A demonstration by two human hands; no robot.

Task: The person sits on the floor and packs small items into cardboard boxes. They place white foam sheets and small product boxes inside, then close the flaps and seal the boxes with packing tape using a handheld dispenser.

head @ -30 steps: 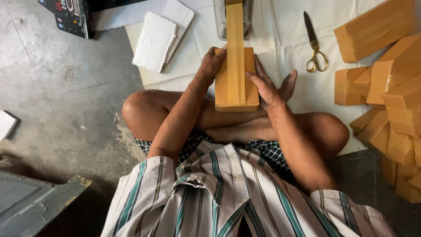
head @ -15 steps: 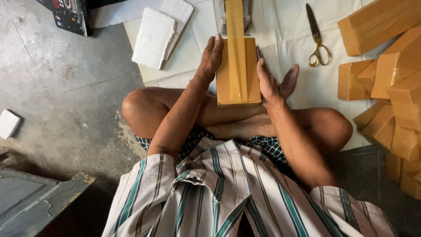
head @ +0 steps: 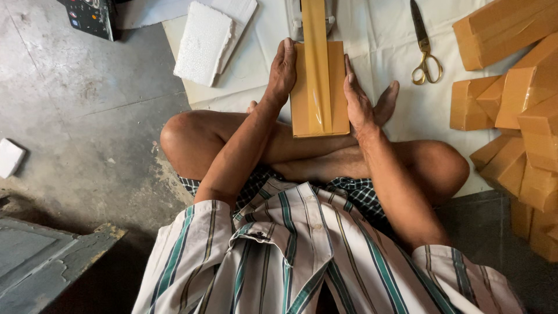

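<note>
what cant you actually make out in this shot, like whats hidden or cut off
Head view, the only one:
- Tape strip on the box: its far end and the grey device it runs from are cut off by the top edge.
- Box underside: hidden by the box itself.
- Left hand and right hand: palms face the box sides, contact unseen.
- Dark panel: cut off at the top, markings too small.
- Stacked boxes: cut off at the right edge.

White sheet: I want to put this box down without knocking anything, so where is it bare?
Bare sheet lies between the box and the scissors, and left of the left hand below the white foam pad. The stacked boxes crowd the right edge.
</note>
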